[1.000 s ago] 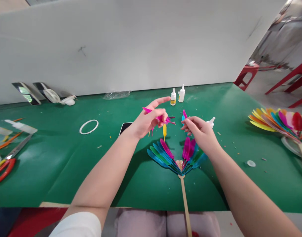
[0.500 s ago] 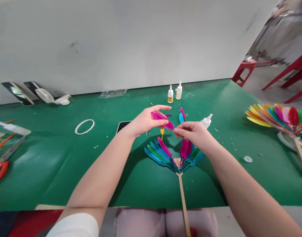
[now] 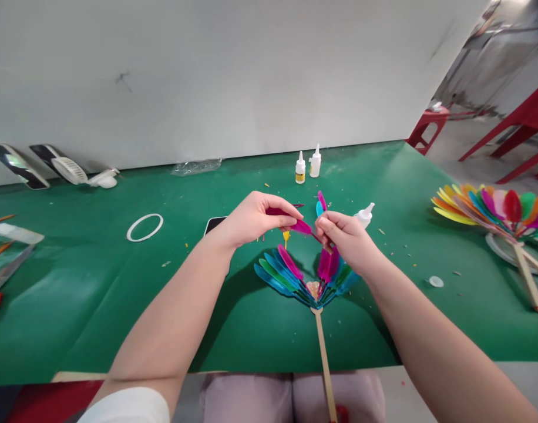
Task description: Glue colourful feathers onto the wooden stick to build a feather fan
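A magenta feather [image 3: 301,227] is pinched between the thumb and fingers of my left hand [image 3: 265,218]. My right hand [image 3: 340,236] has its fingers closed at the quill end of the same feather. Just below both hands lies a feather fan [image 3: 273,273] with blue, green and magenta feathers spread to either side. Its wooden handle [image 3: 324,358] reaches past the table's front edge. A small yellow feather [image 3: 286,238] lies under the hands, and a loose magenta feather [image 3: 322,200] beyond the right hand.
Two glue bottles [image 3: 300,168] stand at the back; another white bottle [image 3: 365,215] is beside my right hand. A finished-looking multicoloured fan [image 3: 511,208] lies at right. At left are a white ring [image 3: 144,227], scissors [image 3: 7,276] and a small handheld fan [image 3: 70,170].
My right fingers have curled more tightly at the quill, and my left fingers have closed down over the feather. The view has shifted slightly to the right.
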`<state>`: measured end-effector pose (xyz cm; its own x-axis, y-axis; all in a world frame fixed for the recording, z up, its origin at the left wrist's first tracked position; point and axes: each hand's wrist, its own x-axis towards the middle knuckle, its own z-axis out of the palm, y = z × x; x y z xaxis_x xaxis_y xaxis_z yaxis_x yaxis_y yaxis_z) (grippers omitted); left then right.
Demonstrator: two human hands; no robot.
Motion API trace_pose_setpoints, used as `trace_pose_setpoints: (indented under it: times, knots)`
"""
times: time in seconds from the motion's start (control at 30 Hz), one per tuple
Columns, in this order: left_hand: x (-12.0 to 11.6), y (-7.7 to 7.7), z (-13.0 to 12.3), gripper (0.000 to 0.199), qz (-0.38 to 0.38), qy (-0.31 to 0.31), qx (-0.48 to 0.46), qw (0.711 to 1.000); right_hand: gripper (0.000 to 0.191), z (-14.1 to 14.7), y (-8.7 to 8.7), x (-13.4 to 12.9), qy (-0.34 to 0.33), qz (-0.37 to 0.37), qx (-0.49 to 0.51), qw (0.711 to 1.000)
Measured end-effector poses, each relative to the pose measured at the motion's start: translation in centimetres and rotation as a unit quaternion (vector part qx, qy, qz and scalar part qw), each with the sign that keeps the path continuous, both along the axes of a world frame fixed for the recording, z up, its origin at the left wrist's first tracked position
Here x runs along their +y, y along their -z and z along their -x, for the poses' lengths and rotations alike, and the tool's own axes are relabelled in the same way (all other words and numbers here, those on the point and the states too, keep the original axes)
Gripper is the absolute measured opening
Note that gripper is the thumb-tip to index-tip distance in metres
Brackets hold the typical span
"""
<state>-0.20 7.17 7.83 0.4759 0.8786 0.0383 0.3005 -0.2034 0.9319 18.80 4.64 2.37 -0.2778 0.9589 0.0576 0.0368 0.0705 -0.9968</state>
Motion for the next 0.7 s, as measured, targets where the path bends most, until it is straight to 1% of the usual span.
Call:
trace_pose_setpoints:
  times: [0.07, 0.13, 0.2, 0.27, 0.3, 0.4, 0.43, 0.47, 0.5, 0.53, 0.57, 0.6, 0.67, 0.7]
  knots:
    - [-0.2, -0.2, -0.1, 0.008, -0.004, 0.016, 0.006, 1.000, 0.032, 0.0, -0.2, -0.1, 0.001, 0.000, 0.013, 1.000]
    - [-0.5, -0.3, -0.2, 0.009, -0.013, 0.015, 0.015, 1.000, 0.031, -0.1, -0.2, 0.0, 0.024, -0.014, 0.017, 0.999]
    - [-0.5, -0.4, -0.3, 0.010, -0.022, 0.004, 0.019, 1.000, 0.027, -0.3, 0.0, 0.2, 0.073, -0.039, -0.001, 0.997]
    - [-0.3, -0.3, -0.2, 0.011, -0.032, -0.008, 0.024, 0.999, 0.019, -0.5, 0.4, 0.7, 0.131, -0.074, -0.046, 0.988]
    - [-0.2, -0.2, -0.1, 0.011, -0.039, -0.015, 0.029, 0.999, 0.018, -0.7, 0.7, 0.9, 0.150, -0.097, -0.078, 0.981]
    - [0.4, 0.3, 0.1, 0.011, -0.068, -0.053, 0.041, 0.995, 0.052, -0.8, 1.3, 1.2, 0.156, -0.195, -0.197, 0.948]
    - [0.6, 0.4, 0.2, 0.012, -0.078, -0.074, 0.042, 0.993, 0.056, -0.7, 1.2, 1.0, 0.153, -0.231, -0.233, 0.932]
    - [0.8, 0.5, 0.3, 0.013, -0.088, -0.100, 0.039, 0.990, 0.053, -0.6, 1.0, 0.8, 0.156, -0.264, -0.259, 0.916]
    - [1.0, 0.5, 0.5, 0.015, -0.097, -0.129, 0.034, 0.986, 0.044, -0.6, 0.6, 0.4, 0.167, -0.294, -0.270, 0.902]
    - [1.2, 0.5, 0.6, 0.018, -0.106, -0.158, 0.027, 0.981, 0.034, -0.7, 0.1, 0.0, 0.189, -0.320, -0.264, 0.890]
    - [1.3, 0.5, 0.7, 0.020, -0.114, -0.184, 0.020, 0.976, 0.027, -0.9, -0.5, -0.4, 0.225, -0.343, -0.246, 0.878]
    - [1.4, 0.4, 0.9, 0.022, -0.122, -0.208, 0.013, 0.971, 0.024, -1.2, -1.0, -0.7, 0.275, -0.362, -0.217, 0.864]
    - [1.5, 0.3, 1.2, 0.021, -0.140, -0.243, 0.003, 0.960, 0.025, -2.7, -1.9, -0.8, 0.385, -0.374, -0.155, 0.829]
    - [1.4, 0.3, 1.3, 0.019, -0.149, -0.257, -0.001, 0.955, 0.035, -3.8, -2.0, -0.7, 0.419, -0.363, -0.136, 0.821]
